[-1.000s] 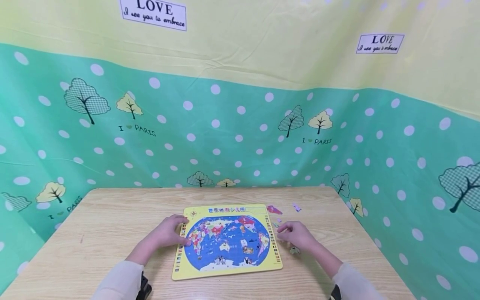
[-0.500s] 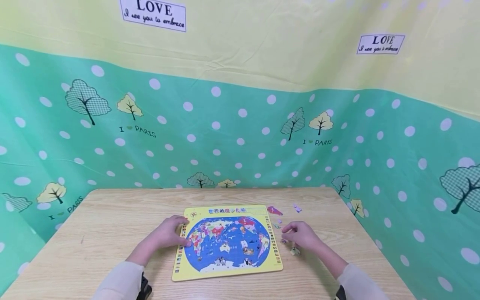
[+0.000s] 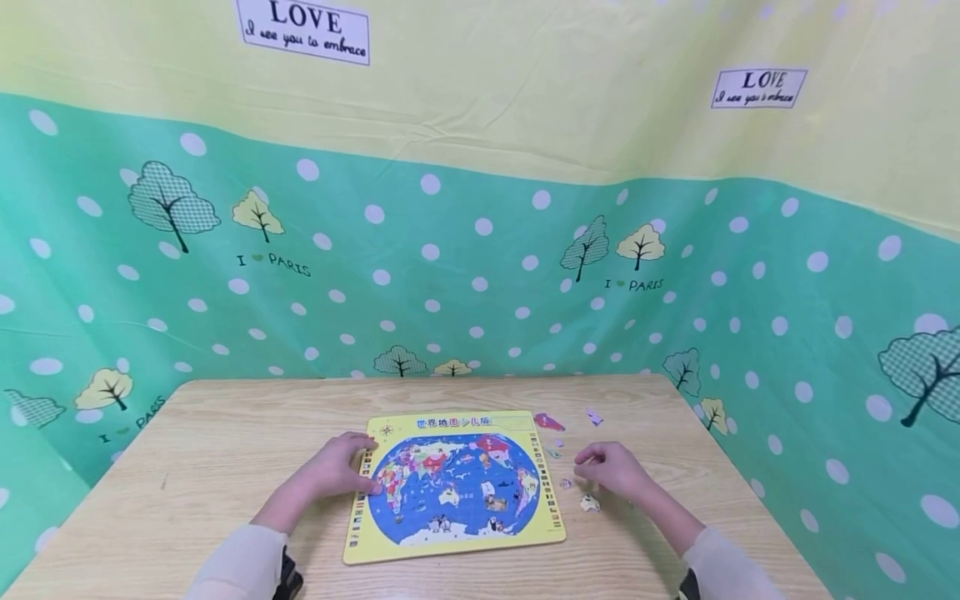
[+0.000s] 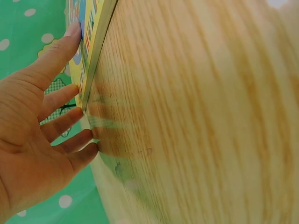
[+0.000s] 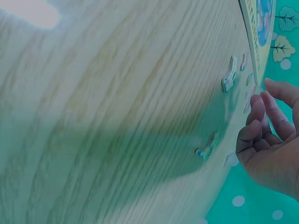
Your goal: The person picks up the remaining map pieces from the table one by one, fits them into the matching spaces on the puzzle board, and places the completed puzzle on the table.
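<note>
1. The board [image 3: 457, 492], yellow with a printed world map, lies flat on the table [image 3: 225, 433], between the 2 hands.
2. The left hand [image 3: 341, 462] is at the board's left edge, its thumb resting on the top face and its other fingers spread and relaxed, released rather than clenched.
3. The right hand [image 3: 615, 468] hangs to the right of the board, apart from it; its fingers bend loosely and it is released, grasping nothing.
4. Near the board's far right corner lie a red piece [image 3: 550, 422], a pink piece [image 3: 558, 443] and a green piece [image 3: 554, 453]; a purple piece [image 3: 594, 417] lies farther right.
5. A small piece [image 3: 567, 483] and a pale piece [image 3: 589, 503] lie on the near left side of the right hand.
6. A dotted green cloth [image 3: 480, 250] hangs behind the table, with 2 "LOVE" labels [image 3: 303, 32] above.
</note>
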### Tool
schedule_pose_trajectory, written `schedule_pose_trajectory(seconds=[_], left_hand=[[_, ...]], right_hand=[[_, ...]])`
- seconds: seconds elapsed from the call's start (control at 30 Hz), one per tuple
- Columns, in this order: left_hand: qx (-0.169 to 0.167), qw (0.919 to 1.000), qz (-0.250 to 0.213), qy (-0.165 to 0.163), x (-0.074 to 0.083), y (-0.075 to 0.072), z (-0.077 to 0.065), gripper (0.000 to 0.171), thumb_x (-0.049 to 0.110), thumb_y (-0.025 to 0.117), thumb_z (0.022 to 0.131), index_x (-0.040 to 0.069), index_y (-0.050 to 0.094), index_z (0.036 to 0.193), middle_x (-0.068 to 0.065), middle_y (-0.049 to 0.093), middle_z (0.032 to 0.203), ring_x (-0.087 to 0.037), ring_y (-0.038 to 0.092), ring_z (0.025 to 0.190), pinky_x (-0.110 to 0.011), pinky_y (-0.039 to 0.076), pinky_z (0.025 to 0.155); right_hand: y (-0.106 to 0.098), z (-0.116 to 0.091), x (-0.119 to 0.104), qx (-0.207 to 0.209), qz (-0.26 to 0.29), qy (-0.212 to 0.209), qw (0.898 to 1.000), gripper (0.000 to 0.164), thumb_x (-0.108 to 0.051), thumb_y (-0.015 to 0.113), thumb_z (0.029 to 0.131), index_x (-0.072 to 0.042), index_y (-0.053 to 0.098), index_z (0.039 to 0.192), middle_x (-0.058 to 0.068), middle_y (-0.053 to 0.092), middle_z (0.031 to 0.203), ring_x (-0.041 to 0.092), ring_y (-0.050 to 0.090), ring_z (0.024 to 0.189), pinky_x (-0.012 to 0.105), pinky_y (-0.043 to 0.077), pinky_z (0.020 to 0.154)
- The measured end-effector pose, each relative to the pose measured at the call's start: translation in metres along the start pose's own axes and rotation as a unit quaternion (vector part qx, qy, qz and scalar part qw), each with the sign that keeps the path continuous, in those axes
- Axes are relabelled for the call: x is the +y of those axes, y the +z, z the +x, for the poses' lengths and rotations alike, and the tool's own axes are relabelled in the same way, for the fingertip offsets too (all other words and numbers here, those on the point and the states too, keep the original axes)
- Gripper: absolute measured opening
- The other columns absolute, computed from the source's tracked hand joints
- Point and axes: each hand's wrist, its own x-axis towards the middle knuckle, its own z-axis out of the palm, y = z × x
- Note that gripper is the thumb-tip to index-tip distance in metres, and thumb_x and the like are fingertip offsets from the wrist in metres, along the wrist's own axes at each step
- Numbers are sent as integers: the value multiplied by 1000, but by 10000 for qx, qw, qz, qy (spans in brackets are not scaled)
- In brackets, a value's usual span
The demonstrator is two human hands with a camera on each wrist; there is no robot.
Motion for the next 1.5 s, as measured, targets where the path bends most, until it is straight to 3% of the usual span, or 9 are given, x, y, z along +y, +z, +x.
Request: schedule_pose_trajectory(seconds=[0.27, 0.8, 1.1, 1.5], left_hand=[[9, 10000, 1, 26, -1, 0, -1, 79, 34, 85, 59, 0, 55, 125, -26, 46, 136, -49, 39, 126, -63, 32, 105], [6, 10000, -25, -18, -2, 1, -1, 80, 35, 85, 59, 1, 55, 125, -25, 45, 137, -49, 38, 126, -63, 32, 105], [-21, 10000, -27, -1, 1, -1, -2, 82, 36, 84, 60, 1, 54, 127, -26, 44, 138, -49, 37, 127, -63, 31, 106], [-9, 9999, -23, 108, 3, -3, -4, 83, 36, 85, 58, -1, 55, 125, -27, 45, 136, -50, 39, 125, -63, 33, 104]], right_hand=[[-6, 0, 7, 55, 39, 93, 9999, 20, -16, 70, 79, -6, 66, 97, 4, 60, 76, 18, 55, 63, 28, 50, 54], [-16, 0, 26, 221, -598, -131, 9979, 18, -17, 71, 79, -7, 67, 92, 3, 60, 83, 16, 53, 75, 26, 45, 60], [-18, 2, 30, 241, -645, -6, 9976, 15, -16, 70, 79, -8, 67, 91, 3, 58, 78, 15, 51, 68, 25, 45, 55], [-31, -2, 36, 223, -944, -247, 9950, 17, -15, 68, 81, -4, 66, 94, 3, 59, 82, 16, 52, 75, 25, 46, 60]])
